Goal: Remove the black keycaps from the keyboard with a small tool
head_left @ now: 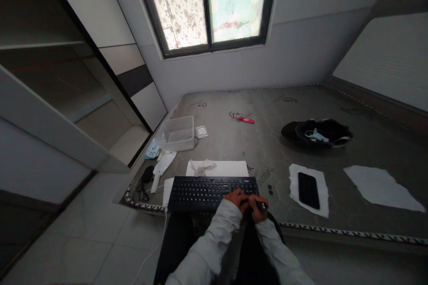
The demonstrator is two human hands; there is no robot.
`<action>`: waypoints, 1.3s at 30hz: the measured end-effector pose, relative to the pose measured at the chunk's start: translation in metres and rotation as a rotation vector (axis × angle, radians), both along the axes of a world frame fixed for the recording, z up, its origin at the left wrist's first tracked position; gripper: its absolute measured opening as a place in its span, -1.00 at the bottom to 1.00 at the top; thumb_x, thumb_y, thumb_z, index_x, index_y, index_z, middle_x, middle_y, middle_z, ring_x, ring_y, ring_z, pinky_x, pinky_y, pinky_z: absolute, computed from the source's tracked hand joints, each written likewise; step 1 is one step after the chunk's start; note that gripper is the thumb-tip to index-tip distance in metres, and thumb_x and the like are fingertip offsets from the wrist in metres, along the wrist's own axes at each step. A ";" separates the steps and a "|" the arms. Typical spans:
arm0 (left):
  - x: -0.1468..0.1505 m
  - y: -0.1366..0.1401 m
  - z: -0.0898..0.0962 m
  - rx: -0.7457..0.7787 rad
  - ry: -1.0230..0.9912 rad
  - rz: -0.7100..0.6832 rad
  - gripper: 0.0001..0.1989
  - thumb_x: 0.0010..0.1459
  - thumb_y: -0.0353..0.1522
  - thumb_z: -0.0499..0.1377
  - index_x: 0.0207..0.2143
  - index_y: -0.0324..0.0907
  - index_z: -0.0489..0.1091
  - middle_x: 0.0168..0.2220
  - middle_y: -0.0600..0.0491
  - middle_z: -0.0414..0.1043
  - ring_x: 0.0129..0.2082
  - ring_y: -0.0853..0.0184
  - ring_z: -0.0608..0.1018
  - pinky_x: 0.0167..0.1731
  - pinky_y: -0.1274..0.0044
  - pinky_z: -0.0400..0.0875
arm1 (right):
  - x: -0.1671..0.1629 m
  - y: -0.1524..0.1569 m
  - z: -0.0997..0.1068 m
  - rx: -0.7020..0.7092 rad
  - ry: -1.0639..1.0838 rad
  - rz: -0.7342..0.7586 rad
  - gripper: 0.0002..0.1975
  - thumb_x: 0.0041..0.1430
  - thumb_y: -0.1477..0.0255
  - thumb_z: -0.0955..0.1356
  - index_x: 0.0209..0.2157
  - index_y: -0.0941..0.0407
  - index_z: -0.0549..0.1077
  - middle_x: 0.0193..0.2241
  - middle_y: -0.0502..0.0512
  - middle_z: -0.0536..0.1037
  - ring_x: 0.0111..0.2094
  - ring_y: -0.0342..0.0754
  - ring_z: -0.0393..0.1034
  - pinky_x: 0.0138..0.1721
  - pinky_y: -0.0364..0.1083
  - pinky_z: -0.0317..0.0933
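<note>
A black keyboard [197, 192] lies along the near edge of the grey surface, right above the person's knees. My left hand [236, 199] rests on its right part with bent fingers drawn together; what they pinch, if anything, is hidden. Close against it, my right hand [258, 208] is closed around a dark tool [262, 205] with a rounded handle end. The tool's tip is hidden by the hands. Two small black pieces [270, 189], which look like keycaps, lie just right of the keyboard. Behind it is a white sheet [230, 168] with a crumpled tissue [202, 167] on it.
On the left are a clear plastic box [179, 136], a small packet [201, 132], a blue mask [153, 149] and a coiled black cable [144, 182]. Rightward lie a phone [308, 190] on white paper, another paper [383, 187] and a black cap [316, 133]. A red item [245, 119] lies farther back.
</note>
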State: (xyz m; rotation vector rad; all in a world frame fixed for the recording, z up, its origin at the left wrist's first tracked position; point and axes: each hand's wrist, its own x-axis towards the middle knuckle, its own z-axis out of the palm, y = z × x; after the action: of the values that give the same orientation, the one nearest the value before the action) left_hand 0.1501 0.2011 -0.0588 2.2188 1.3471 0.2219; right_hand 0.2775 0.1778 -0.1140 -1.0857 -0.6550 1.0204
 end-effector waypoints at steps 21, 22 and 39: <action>0.000 -0.001 -0.018 0.030 -0.251 0.099 -0.75 0.17 -0.21 0.31 -0.12 -0.05 0.63 -0.16 -0.02 0.67 -0.19 0.23 0.67 -0.20 0.47 0.53 | 0.014 0.012 0.059 0.042 0.274 0.089 -0.41 0.04 0.02 0.45 -0.69 0.02 0.07 -0.74 -0.15 0.04 -0.65 -0.19 -0.09 -0.59 -0.09 -0.05; 0.000 -0.001 -0.019 0.031 -0.262 0.096 -0.75 0.16 -0.21 0.33 -0.11 -0.05 0.63 -0.16 -0.02 0.67 -0.19 0.23 0.67 -0.19 0.46 0.54 | 0.013 0.012 0.060 0.043 0.273 0.086 -0.41 0.04 0.02 0.45 -0.69 0.02 0.06 -0.74 -0.15 0.03 -0.65 -0.19 -0.09 -0.60 -0.09 -0.06; -0.006 0.002 -0.030 0.131 -0.434 0.277 -0.76 0.28 -0.38 0.11 -0.24 -0.21 0.60 -0.24 -0.09 0.68 -0.22 0.26 0.66 -0.14 0.46 0.53 | 0.051 -0.015 0.051 -0.123 -0.678 0.134 -0.75 -0.30 0.33 0.63 -0.48 -0.05 0.62 -0.46 -0.02 0.59 -0.42 -0.02 0.40 -0.38 -0.08 0.16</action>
State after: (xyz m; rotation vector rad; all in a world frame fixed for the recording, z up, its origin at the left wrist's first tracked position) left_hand 0.1437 0.2032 -0.0889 1.9229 1.4119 0.8603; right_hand 0.3280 0.1627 -0.0630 -1.5284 -1.2326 0.8019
